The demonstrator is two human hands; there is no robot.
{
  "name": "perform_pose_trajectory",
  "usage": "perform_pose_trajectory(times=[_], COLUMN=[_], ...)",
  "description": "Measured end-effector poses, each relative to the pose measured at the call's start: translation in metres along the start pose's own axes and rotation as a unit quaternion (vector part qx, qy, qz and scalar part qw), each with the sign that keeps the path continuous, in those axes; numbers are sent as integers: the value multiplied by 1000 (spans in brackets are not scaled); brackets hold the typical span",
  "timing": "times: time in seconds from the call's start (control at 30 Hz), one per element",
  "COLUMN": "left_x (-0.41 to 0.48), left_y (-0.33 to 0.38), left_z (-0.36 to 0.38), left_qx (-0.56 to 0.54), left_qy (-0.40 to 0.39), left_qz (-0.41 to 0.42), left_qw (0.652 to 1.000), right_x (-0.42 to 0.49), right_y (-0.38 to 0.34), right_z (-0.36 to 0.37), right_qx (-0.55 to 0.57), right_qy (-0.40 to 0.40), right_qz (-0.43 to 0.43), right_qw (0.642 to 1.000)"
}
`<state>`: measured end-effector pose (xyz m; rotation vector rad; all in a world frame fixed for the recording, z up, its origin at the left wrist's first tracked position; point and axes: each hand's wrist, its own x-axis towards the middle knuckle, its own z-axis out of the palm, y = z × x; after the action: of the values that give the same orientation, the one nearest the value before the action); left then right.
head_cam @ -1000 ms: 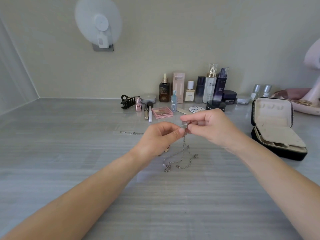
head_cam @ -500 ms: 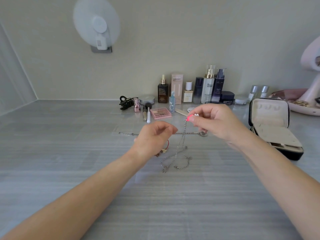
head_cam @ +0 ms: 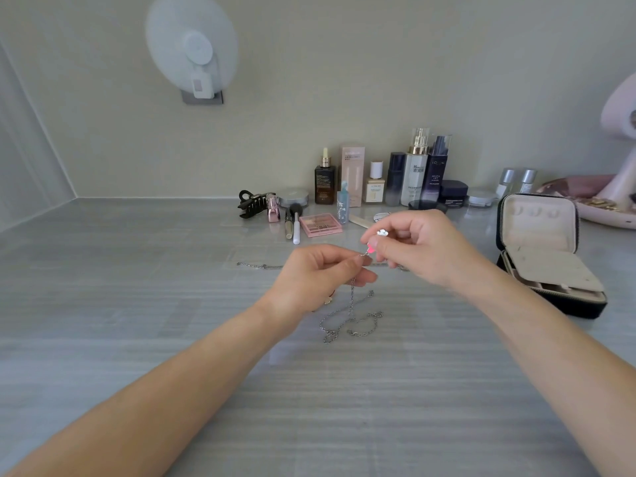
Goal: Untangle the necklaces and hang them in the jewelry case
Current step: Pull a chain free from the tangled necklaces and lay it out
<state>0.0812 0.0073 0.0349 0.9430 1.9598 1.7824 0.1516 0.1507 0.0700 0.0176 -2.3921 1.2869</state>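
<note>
Fingers (head_cam: 344, 262) of left hand (head_cam: 316, 280) and right hand (head_cam: 420, 249) pinching thin silver necklace (head_cam: 351, 304), pink pendant (head_cam: 370, 249)

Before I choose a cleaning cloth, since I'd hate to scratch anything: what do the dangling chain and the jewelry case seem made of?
The chain: silver-toned metal, probably; fine links that glint. The jewelry case: black matte shell, leatherette or fabric, unclear; cream lining looks soft and velvety; zipper along the rim.
</note>
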Motion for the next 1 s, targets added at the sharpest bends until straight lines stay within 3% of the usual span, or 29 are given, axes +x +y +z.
perform_pose_trajectory(times=[0.3,0.5,0.83,1.0], left_x=[1,4,4,5], left_y=[-4,-6,-3,-8], left_z=[1,-1,-2,-2], left_qx=[-29,-15,-18,-93], left_qy=[-40,-17,-8,-82], left_qz=[-1,-16,-32,-37], left_qw=[999,1000,999,992], right_x=[1,1,1,1], right_y=[0,1,1,3], right_z=[-6,-3,-6,-7], right_qx=[89,77,159,161], right_qy=[23,30,45,46], right_qz=[40,38,54,54], right_qw=[995,996,985,984])
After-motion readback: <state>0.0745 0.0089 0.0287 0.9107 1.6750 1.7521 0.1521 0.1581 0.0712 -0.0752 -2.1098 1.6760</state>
